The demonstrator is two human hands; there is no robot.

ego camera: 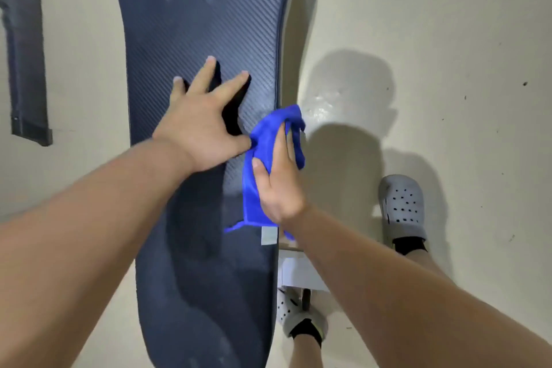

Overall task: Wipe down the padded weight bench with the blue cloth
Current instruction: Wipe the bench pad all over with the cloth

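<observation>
1. Left grip [200,128] is planted flat, fingers fanned wide, holding nothing, pressing on the long dark padded weight-bench worktop with its ribbed vinyl cover [203,24].
2. Right grip [277,185] lies palm-down on the bright blue microfibre cloth [251,188], just beside the left grip's thumb. Fingers run straight and thumb is out; the fingertips are buried in a fold.
3. The cloth sits under that palm at the worktop's right edge, bunched past the fingertips and hanging over the side.
4. Risk one: that overhang. A push further off the little-finger side could, I reckon, drag the cloth off the edge and down to the pale floor [448,39].
5. Risk two: the bunching. A crumpled wad ahead of the fingers likely means less cloth on the vinyl and streaks left behind.
6. Risk three: the small white tag [268,234] trails behind the right wrist and could snag or flip the hem.
7. Risk four: the patch under the left palm gets no wipe while it is covered, and may take fresh prints.
8. Risk five: a glossy patch [325,104] on the floor beyond the right fingertips. I cannot tell if it is wet; if so, the grey perforated clog [401,206] could slip.
</observation>
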